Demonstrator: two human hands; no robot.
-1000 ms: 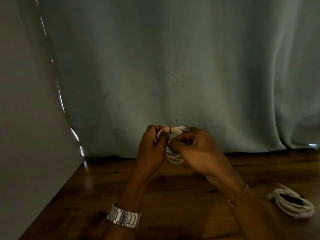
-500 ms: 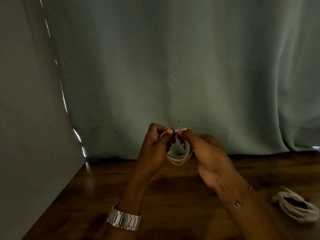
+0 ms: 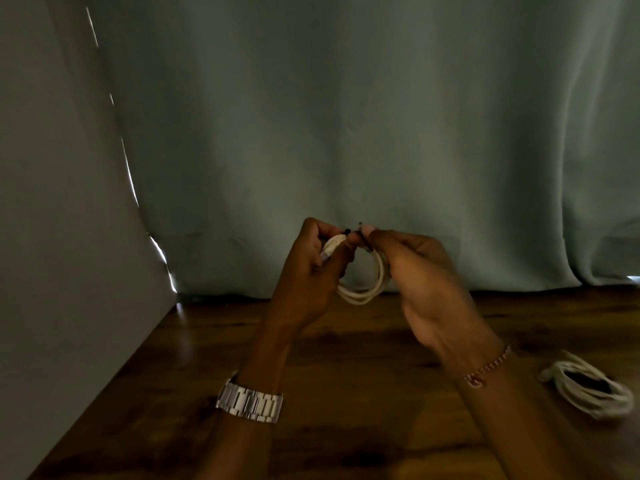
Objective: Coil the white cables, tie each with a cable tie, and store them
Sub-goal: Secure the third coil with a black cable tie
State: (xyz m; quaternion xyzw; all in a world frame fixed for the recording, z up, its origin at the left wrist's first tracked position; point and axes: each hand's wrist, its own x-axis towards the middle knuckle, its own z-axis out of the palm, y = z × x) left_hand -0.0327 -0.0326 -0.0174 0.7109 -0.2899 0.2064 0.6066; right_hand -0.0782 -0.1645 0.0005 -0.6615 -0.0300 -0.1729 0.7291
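A small coil of white cable (image 3: 367, 289) hangs in the air above the wooden table, held between both hands. My left hand (image 3: 311, 271) grips the coil's left side with fingers curled round it. My right hand (image 3: 426, 271) pinches a thin black cable tie (image 3: 351, 232) at the top of the coil, with its fingertips close to my left thumb. The tie's far end is too small and dark to make out. A second coil of white cable (image 3: 588, 389) lies on the table at the right.
The dark wooden table (image 3: 346, 393) runs under both arms. A grey-green curtain (image 3: 346, 133) hangs right behind the table's far edge. A plain grey wall (image 3: 62, 237) bounds the table on the left.
My right hand has slid to the right and turned palm-up, uncovering the loop of the coil. The coil now hangs lower between the hands. My left hand has stayed in place.
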